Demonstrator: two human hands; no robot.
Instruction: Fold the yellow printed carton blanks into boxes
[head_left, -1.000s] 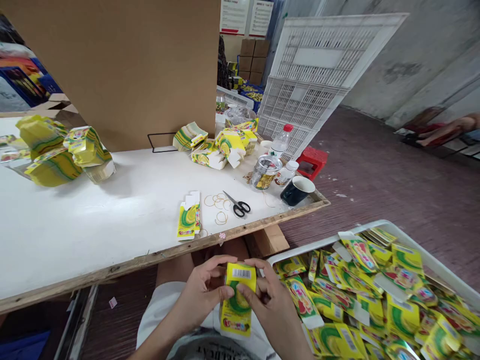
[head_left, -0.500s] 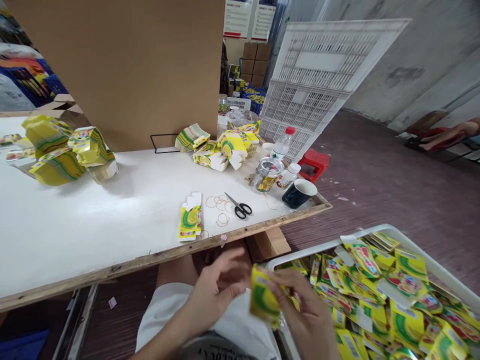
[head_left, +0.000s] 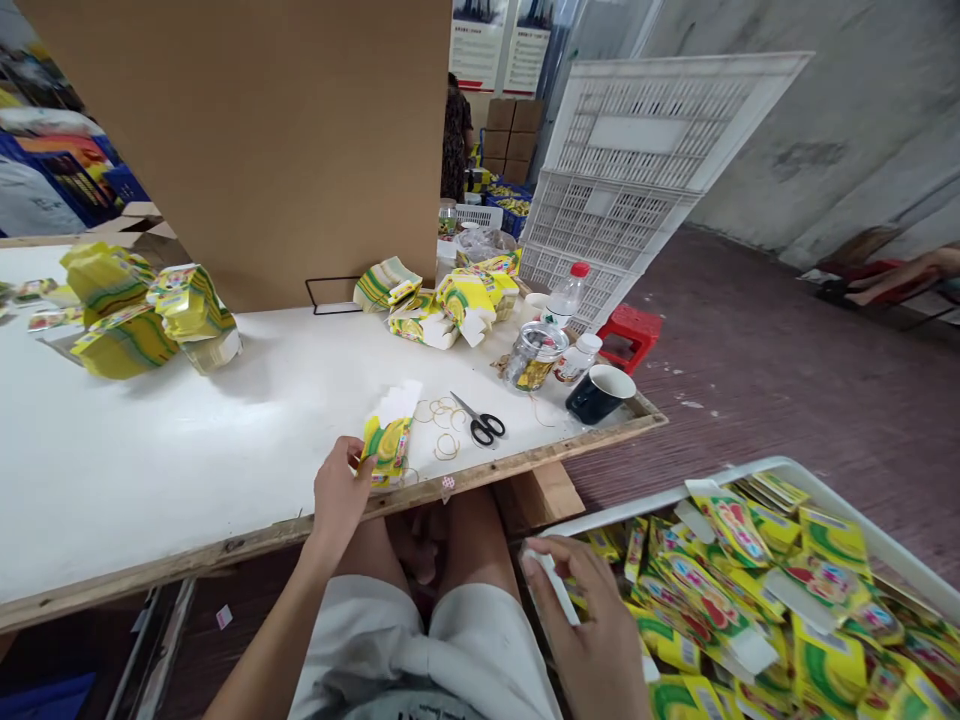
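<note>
My left hand point(head_left: 339, 492) reaches over the table's front edge and pinches the left side of a small stack of flat yellow-green cartons point(head_left: 390, 440) lying on the white table point(head_left: 225, 440). My right hand point(head_left: 592, 630) rests low at the right with its fingers stretched along the near rim of a white tray point(head_left: 847, 500). That tray is heaped with several more of the same flat cartons point(head_left: 720, 600). I see nothing held in the right hand. My knees in white shorts show between the hands.
Scissors point(head_left: 480, 420) and loose rubber bands point(head_left: 442, 425) lie right of the stack. A dark mug point(head_left: 600, 392), a jar point(head_left: 532, 355) and a bottle point(head_left: 564, 290) stand at the table's right end. Banded carton bundles point(head_left: 142, 310) lie left, others point(head_left: 450, 300) behind. Cardboard wall point(head_left: 247, 130), white crates point(head_left: 637, 170), red stool point(head_left: 628, 330).
The carton held between both hands over my lap has left them. My left hand has gone up to the stack on the table. My right hand has dropped to the tray rim.
</note>
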